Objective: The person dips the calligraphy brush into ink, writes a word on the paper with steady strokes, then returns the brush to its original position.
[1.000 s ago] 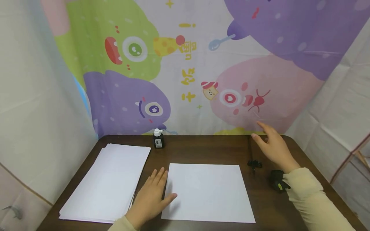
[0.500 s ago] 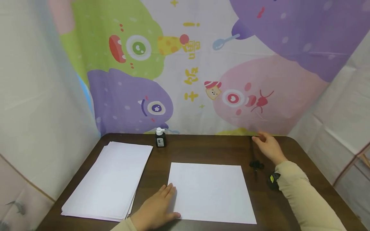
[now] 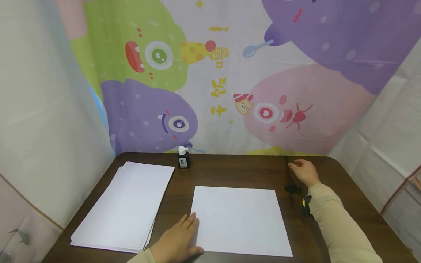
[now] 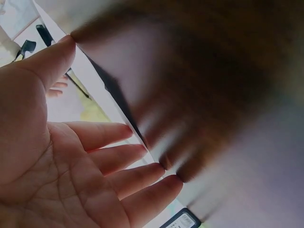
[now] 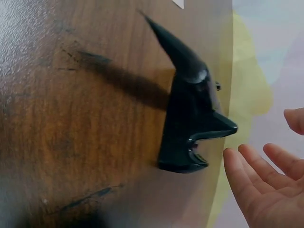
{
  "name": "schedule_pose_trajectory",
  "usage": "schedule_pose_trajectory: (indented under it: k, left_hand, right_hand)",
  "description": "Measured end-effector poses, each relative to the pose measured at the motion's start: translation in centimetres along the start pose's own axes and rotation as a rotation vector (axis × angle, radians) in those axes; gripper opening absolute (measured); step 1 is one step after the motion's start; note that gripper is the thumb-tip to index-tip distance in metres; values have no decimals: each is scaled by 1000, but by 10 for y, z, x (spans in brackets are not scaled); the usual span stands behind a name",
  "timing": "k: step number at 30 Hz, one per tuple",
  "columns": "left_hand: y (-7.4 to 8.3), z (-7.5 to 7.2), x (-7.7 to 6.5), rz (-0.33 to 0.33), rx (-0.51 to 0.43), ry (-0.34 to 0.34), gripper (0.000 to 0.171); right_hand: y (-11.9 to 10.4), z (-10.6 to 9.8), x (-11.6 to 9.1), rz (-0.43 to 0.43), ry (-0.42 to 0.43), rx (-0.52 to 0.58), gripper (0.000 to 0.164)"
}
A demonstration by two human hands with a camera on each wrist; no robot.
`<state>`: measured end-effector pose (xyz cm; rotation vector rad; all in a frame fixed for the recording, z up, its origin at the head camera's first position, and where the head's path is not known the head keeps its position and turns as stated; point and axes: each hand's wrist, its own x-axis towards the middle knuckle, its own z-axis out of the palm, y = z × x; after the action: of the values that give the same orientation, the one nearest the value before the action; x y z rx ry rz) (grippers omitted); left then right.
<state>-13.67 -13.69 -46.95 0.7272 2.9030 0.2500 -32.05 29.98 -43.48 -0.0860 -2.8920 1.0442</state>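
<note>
A single white sheet of paper (image 3: pixel 241 221) lies at the middle of the table. My left hand (image 3: pixel 177 239) rests at its left edge with straight fingers, and the fingertips touch the tabletop and paper edge in the left wrist view. To the right, a black brush with a dark pointed tip (image 5: pixel 173 50) lies across a small black brush rest (image 5: pixel 187 137). Its thin handle points to the back of the table. My right hand (image 3: pixel 306 173) hovers beside that handle, fingers slightly bent, the thumb apart from them and nothing gripped.
A stack of white paper (image 3: pixel 123 206) lies on the left of the brown table (image 3: pixel 230 168). A dark bottle with a white nozzle (image 3: pixel 183 159) stands behind it. A cartoon-printed curtain (image 3: pixel 217 131) hangs along the back edge. A black device (image 3: pixel 306 205) sits at my right wrist.
My right hand has come down and nearer from above the table's back edge to beside the brush handle. My left hand has slid slightly nearer along the sheet's left edge.
</note>
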Motion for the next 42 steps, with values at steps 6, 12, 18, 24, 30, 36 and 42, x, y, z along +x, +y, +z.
schedule_pose_trajectory:
  k: [6,12,18,24,30,36,42]
  left_hand:
    - [0,0,0,0,2,-3,86]
    - [1,-1,-1,-10,-14,-16,86]
    - [1,-1,-1,-6,-8,-13,85]
    - [1,0,-1,-4,-2,-3,85]
    - [1,0,-1,-3,-2,-13,86]
    - [1,-1,-1,-1,5,-11,85]
    - [1,-1,-1,-2,8,-8,85]
  right_hand:
    - [9,6,1,63,5,28,54]
    - [18,13,5,107,-16,85,54]
    - [21,17,8,113,-28,90,51]
    - [21,19,8,113,-23,68,49]
    - [23,20,8,116,-26,65,47]
    - [23,22,9,120,-30,73,48]
    - [23,24,10,117,-26,46,48]
